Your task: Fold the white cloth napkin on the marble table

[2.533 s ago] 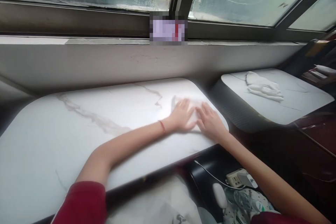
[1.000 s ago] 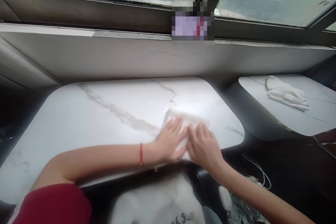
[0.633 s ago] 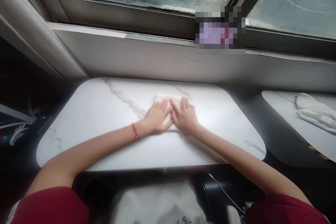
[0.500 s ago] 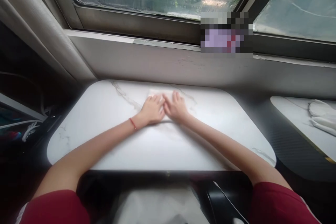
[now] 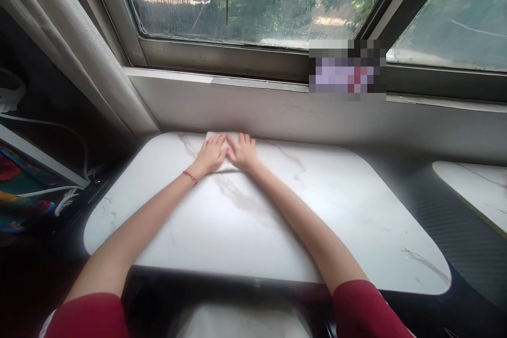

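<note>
Both of my hands press down on a folded white cloth [image 5: 227,167] near the far edge of a white, marble-patterned tabletop [image 5: 190,232]. My left hand [image 5: 212,153], with a thin red band at its wrist, lies flat on the cloth with the fingers stretched forward. Beside it, my right hand [image 5: 242,153] rests palm down, fingers extended towards the wall. The two thumbs come together at the middle of the cloth. Most of the cloth is covered by my hands; its far left corner and near edge show.
A window [image 5: 253,5] and its sill run behind the table, with a pixelated patch on the frame. A pale curtain [image 5: 79,53] hangs at left, above white cables [image 5: 67,198]. Another marble-patterned tabletop [image 5: 475,185] stands at right.
My hands have slid the cloth left and away from me, up to the tabletop's far edge. The view has shifted too, and the white item on the right-hand tabletop is out of sight.
</note>
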Motion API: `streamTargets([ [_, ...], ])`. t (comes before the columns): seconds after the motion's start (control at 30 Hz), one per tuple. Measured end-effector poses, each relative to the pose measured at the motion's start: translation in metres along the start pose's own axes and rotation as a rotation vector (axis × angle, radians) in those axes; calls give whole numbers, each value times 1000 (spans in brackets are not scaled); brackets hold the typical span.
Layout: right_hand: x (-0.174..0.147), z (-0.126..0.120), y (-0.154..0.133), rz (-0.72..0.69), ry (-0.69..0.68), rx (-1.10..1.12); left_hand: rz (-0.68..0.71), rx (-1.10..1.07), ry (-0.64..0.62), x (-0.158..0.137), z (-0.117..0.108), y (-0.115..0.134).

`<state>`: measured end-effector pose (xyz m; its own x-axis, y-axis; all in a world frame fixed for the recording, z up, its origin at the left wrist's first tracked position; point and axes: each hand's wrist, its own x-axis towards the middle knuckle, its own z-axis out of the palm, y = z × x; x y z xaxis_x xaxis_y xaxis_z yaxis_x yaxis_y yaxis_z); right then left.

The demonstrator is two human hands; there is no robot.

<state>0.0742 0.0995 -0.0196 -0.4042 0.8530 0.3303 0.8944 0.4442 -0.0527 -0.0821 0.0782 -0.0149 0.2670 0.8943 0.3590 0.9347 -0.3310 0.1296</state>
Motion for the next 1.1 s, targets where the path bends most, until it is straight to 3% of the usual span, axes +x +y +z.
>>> streamTargets([
  [0.37,-3,3,2,57,-42,46,-42,25,-71,5,-1,-2],
  [0.53,-24,-5,-8,67,-30,53,-7,39,-68,-8,-8,7],
  [0.73,-81,-25,-48,102,-43,92,65,91,-85,-73,-28,17],
  [0.87,-115,-29,-82,15,-56,129,105,143,-76,-126,-48,16],
  [1.1,-125,-28,-134,-176,-40,239,7,217,20,-195,-72,-7],
])
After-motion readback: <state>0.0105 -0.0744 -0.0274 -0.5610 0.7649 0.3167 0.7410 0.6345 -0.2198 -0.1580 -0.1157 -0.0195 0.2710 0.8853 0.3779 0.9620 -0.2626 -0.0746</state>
